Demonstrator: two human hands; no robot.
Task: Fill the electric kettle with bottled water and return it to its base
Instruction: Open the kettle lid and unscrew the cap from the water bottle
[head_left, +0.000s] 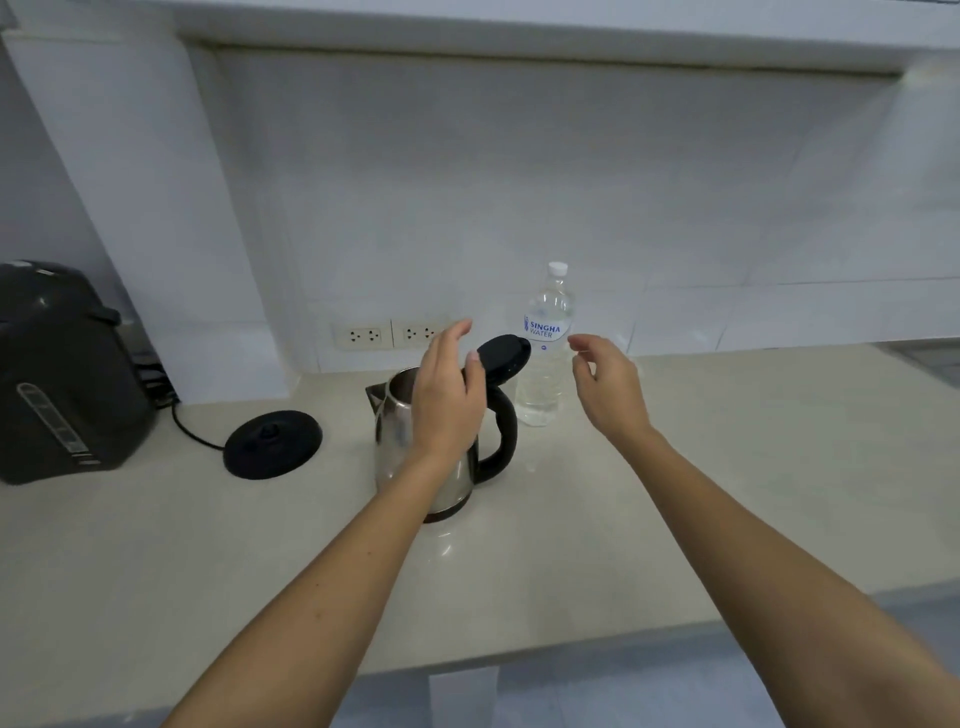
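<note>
Kettle (415, 441) standing on the surface (675, 493), off its base (272, 442), which lies just to its left. We see the lid (503, 358) tilted up. Our left hand (447, 395), fingers spread and empty, covers much of the kettle's body, thumb near the lid; whether they touch we cannot tell. Our right hand (608, 384), loosely open, hovers just beside the capped bottle (545, 348), standing right of the kettle. A dark appliance (62, 369) is cut off at left.
</note>
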